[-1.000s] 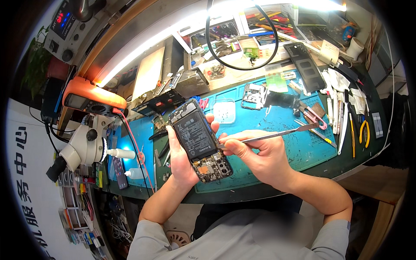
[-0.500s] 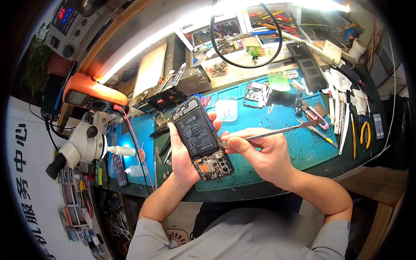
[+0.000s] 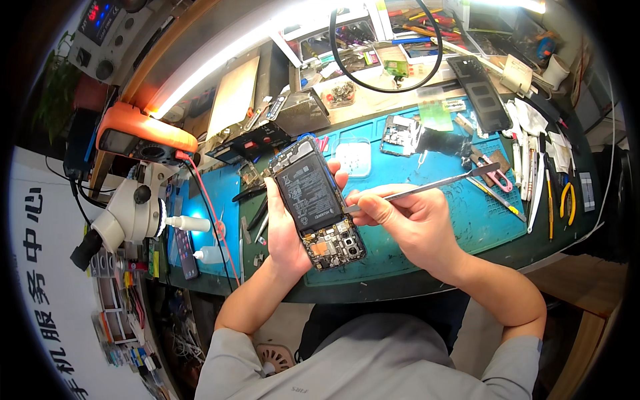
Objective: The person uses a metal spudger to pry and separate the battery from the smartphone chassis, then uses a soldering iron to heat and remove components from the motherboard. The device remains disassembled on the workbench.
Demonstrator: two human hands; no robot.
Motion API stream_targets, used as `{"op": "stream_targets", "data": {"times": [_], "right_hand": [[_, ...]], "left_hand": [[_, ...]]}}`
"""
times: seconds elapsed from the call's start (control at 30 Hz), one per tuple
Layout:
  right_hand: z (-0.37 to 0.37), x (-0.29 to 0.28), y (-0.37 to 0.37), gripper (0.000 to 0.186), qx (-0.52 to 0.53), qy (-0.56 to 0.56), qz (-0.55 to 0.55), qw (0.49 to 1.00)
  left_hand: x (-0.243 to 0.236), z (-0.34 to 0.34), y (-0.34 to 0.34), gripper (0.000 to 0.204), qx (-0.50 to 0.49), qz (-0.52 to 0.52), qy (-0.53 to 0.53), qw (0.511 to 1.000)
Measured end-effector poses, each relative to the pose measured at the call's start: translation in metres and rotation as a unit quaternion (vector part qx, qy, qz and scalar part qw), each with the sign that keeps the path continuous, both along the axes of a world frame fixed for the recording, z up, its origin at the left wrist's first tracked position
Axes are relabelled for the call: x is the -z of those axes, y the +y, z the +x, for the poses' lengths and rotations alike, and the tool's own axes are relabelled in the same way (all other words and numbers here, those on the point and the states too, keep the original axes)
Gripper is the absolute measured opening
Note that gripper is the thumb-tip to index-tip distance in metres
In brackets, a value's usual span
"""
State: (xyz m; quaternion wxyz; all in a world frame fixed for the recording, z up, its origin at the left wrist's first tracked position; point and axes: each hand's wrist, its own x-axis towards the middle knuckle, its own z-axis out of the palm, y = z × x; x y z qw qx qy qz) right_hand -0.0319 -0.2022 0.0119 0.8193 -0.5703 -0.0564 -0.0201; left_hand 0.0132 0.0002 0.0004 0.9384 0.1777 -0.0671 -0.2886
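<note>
An opened smartphone [image 3: 311,199] with its black battery and circuit board bared lies tilted in my left hand [image 3: 287,230]. My left fingers wrap round its long edges, the thumb on the near left side. My right hand [image 3: 417,223] pinches a thin metal spudger [image 3: 433,185] like a pen. The spudger's tip touches the phone's right edge, beside the lower corner of the battery; just what it presses on is too small to tell. Its broad dark end points up and right over the mat. Both hands are above the blue work mat [image 3: 400,253].
A clear tray [image 3: 351,157] and a phone frame with parts [image 3: 400,135] lie beyond my hands. Tweezers [image 3: 492,172], brushes and yellow-handled pliers [image 3: 567,203] lie to the right. A microscope [image 3: 127,213] and an orange multimeter [image 3: 143,137] stand at left. A black cable loop [image 3: 335,47] hangs overhead.
The whole view has shifted slightly, so the scene sits a little differently in it. My grip on the phone and the spudger is the same, its tip still at the phone's right edge.
</note>
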Motion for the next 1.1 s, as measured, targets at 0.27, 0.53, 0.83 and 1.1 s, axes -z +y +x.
{"op": "stream_targets", "data": {"times": [0.27, 0.53, 0.83, 1.1], "right_hand": [[0.001, 0.001, 0.000, 0.014, 0.058, -0.099, -0.171, 0.979], [0.000, 0.000, 0.002, 0.012, 0.057, -0.102, -0.159, 0.980], [-0.001, -0.002, -0.003, 0.021, -0.023, 0.015, -0.002, 1.000], [0.003, -0.004, -0.009, 0.026, -0.058, 0.047, 0.008, 0.997]], "left_hand": [[-0.004, -0.001, -0.001, 0.093, -0.034, 0.055, -0.022, 0.998], [0.001, 0.000, 0.001, 0.097, -0.004, 0.027, -0.063, 0.998], [-0.012, -0.004, -0.002, 0.101, -0.038, 0.090, 0.014, 0.995], [-0.006, -0.002, 0.002, 0.099, -0.005, 0.053, 0.013, 0.998]]}}
